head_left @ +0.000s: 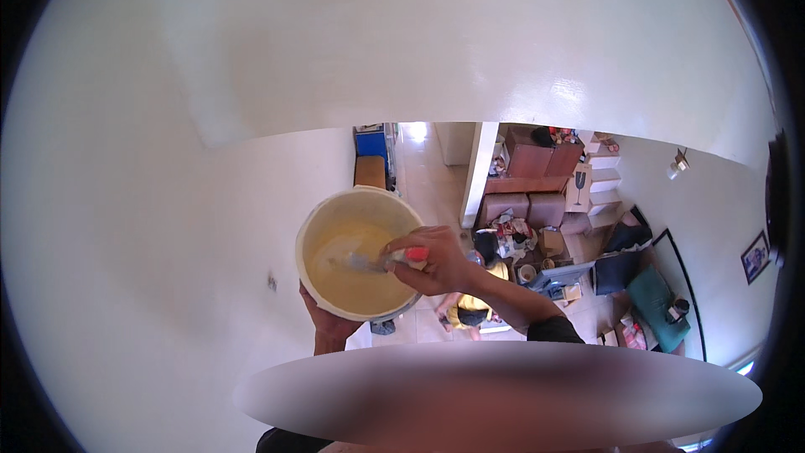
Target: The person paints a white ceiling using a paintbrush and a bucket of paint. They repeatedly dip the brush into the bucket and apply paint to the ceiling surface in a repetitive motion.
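Note:
A white paint bucket (312, 222) hangs in the air before me, with pale cream paint (352, 295) inside. My left hand (329, 319) is closed on the bucket's lower left side, and most of its fingers are out of sight behind it. Over the right rim reaches my right hand (436, 262), its fingers closed round a paintbrush (362, 262) with a red handle. The brush points left into the bucket; its tip is low by the paint, and I cannot tell how deep it sits.
A smooth pale wall (159, 243) fills the left and upper part. Far below, a person in yellow (465, 312) is on the tiled floor (428, 180) near brown furniture (537, 159), stairs (605, 178), a cardboard box (579, 189) and a green cushion (656, 306). A wall lamp (676, 168) sticks out at right.

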Demonstrator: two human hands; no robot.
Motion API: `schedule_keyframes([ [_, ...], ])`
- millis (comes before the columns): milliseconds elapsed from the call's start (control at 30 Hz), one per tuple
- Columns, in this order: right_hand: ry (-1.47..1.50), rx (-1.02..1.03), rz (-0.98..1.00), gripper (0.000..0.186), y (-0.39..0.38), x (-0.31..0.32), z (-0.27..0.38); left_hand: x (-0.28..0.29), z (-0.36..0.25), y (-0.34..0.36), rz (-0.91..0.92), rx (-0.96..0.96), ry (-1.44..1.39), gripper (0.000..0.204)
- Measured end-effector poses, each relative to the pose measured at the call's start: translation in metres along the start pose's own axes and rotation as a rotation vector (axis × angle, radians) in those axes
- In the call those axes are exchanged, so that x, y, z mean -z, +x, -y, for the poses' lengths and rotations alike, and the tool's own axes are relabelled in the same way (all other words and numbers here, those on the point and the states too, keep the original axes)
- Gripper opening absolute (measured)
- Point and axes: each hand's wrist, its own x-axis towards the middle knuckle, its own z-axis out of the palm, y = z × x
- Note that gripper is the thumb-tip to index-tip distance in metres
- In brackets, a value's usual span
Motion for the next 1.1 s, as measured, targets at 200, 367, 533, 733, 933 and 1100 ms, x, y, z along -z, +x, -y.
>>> schedule_keyframes([
  [200, 0.268, -0.269, -0.415, 0.015, -0.012, -0.004, 0.018, 0.000, 0.009, -0.005, 0.071, -0.122, -0.013, 0.128],
  [367, 0.234, -0.265, -0.588, 0.015, -0.017, -0.027, 0.041, -0.006, 0.026, 0.012, -0.193, -0.375, -0.046, 0.113],
  [533, 0.161, -0.242, -0.471, 0.018, -0.015, -0.026, 0.064, -0.033, 0.015, 0.011, -0.194, -0.370, -0.054, 0.097],
  [733, 0.417, -0.142, -0.829, 0.014, -0.014, 0.035, 0.042, -0.028, 0.014, 0.014, -0.037, -0.327, -0.147, 0.090],
  [933, 0.296, 0.156, -1.092, 0.013, 0.015, 0.157, 0.007, -0.019, 0.009, 0.011, -0.057, -0.281, -0.132, 0.086],
  [1100, 0.077, 0.126, -1.045, 0.021, 0.047, 0.236, -0.029, -0.012, 0.004, 0.018, -0.056, -0.231, -0.113, 0.082],
])
